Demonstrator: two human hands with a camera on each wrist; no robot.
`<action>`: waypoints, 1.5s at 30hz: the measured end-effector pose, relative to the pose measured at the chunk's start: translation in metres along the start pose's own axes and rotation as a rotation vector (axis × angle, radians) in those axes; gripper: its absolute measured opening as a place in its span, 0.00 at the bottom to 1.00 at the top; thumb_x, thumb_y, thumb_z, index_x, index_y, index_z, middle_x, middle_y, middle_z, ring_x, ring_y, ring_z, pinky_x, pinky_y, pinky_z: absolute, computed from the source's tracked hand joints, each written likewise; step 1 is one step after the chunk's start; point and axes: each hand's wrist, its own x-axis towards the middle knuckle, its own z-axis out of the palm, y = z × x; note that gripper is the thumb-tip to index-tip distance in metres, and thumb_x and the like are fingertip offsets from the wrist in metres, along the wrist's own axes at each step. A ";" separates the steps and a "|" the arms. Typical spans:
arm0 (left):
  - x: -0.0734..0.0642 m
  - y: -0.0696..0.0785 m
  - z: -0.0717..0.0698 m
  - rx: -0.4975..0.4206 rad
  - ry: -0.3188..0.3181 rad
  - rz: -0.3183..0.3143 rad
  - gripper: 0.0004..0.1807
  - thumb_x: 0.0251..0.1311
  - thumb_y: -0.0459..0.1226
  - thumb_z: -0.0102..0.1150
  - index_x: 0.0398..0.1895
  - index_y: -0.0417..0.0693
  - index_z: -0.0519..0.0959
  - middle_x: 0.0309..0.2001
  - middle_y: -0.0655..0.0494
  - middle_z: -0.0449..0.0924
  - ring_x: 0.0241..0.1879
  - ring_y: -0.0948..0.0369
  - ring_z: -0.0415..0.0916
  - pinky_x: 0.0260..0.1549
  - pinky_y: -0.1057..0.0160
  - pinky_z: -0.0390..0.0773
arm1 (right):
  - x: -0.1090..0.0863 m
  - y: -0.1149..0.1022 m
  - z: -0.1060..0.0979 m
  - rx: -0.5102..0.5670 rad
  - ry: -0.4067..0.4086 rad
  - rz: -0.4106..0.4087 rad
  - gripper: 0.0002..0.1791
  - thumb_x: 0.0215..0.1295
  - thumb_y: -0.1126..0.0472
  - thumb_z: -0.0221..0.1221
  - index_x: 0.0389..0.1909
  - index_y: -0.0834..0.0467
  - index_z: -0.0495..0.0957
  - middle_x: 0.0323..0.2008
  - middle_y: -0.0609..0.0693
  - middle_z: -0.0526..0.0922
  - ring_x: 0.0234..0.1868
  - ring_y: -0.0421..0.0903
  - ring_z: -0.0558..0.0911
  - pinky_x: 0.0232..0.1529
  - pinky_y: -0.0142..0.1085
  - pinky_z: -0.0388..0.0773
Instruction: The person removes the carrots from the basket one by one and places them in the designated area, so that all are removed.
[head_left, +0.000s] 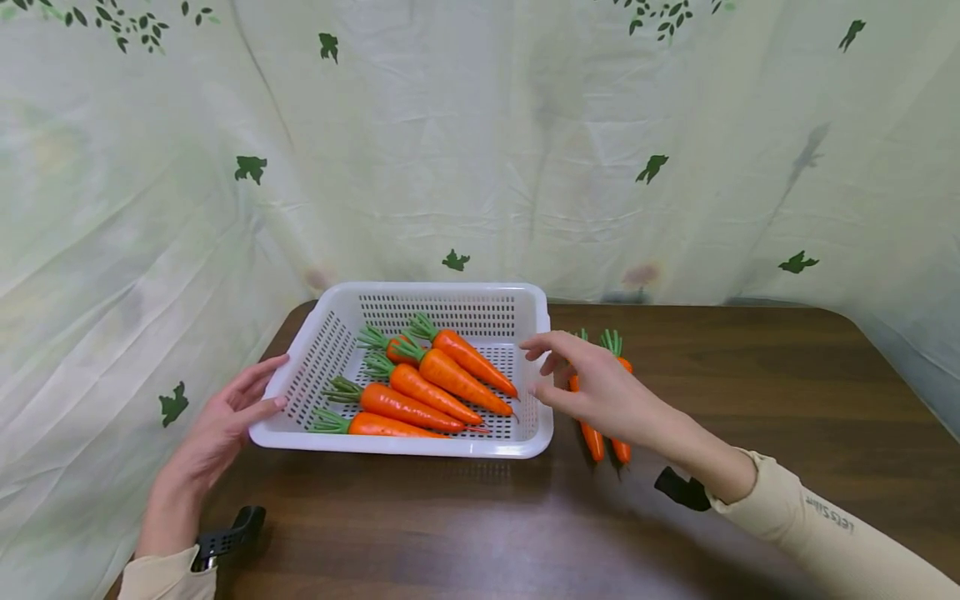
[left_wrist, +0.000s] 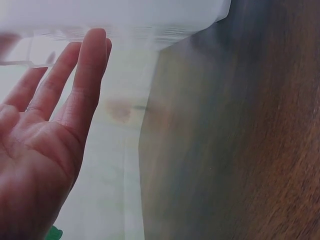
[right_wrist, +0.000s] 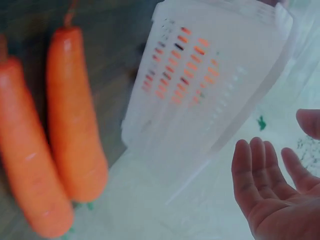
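A white plastic basket (head_left: 401, 446) with slotted walls holds several orange carrots (head_left: 457, 379) with green tops. At its left end, my left hand (head_left: 217, 425) has thumb and fingertips right at the rim. The fingers (left_wrist: 90, 75) look straight in the left wrist view, tips at the basket wall. My right hand (head_left: 592, 383) hovers by the right rim with loosely bent fingers and nothing in them. Under and beside that hand lie two more carrots (head_left: 621, 450), partly hidden by it in the head view; the right wrist view shows both carrots (right_wrist: 77, 120) side by side.
The dark brown wooden table (head_left: 787, 400) carries all of this. A pale curtain (head_left: 480, 167) with leaf prints hangs behind it and along the left side. Dark straps (head_left: 228, 537) show at both wrists.
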 end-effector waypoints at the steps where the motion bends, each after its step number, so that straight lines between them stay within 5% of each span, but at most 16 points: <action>1: 0.000 0.000 0.000 0.001 0.001 0.000 0.33 0.70 0.35 0.54 0.76 0.60 0.59 0.63 0.59 0.67 0.52 0.64 0.75 0.44 0.58 0.81 | 0.002 -0.002 0.002 0.006 -0.006 0.000 0.23 0.64 0.62 0.64 0.59 0.48 0.73 0.50 0.42 0.78 0.42 0.41 0.78 0.41 0.39 0.80; 12: 0.000 0.001 0.000 -0.002 0.006 -0.002 0.33 0.70 0.35 0.54 0.76 0.61 0.58 0.65 0.58 0.65 0.54 0.63 0.74 0.45 0.59 0.80 | 0.032 -0.006 0.026 0.026 -0.051 -0.054 0.22 0.64 0.59 0.65 0.58 0.52 0.74 0.50 0.41 0.78 0.45 0.42 0.78 0.45 0.37 0.79; 26: 0.001 0.000 -0.002 -0.004 -0.002 0.008 0.32 0.71 0.35 0.53 0.76 0.60 0.58 0.64 0.61 0.66 0.53 0.64 0.74 0.44 0.58 0.81 | 0.072 0.003 0.046 0.021 -0.180 -0.013 0.25 0.65 0.57 0.64 0.61 0.58 0.72 0.55 0.53 0.78 0.50 0.49 0.79 0.52 0.46 0.76; 45: -0.001 -0.002 0.002 0.024 0.025 -0.011 0.33 0.70 0.36 0.55 0.75 0.60 0.59 0.64 0.60 0.66 0.53 0.63 0.74 0.45 0.58 0.80 | 0.115 0.019 0.061 -0.036 -0.407 0.061 0.26 0.66 0.57 0.63 0.63 0.56 0.71 0.56 0.52 0.78 0.52 0.46 0.79 0.53 0.38 0.74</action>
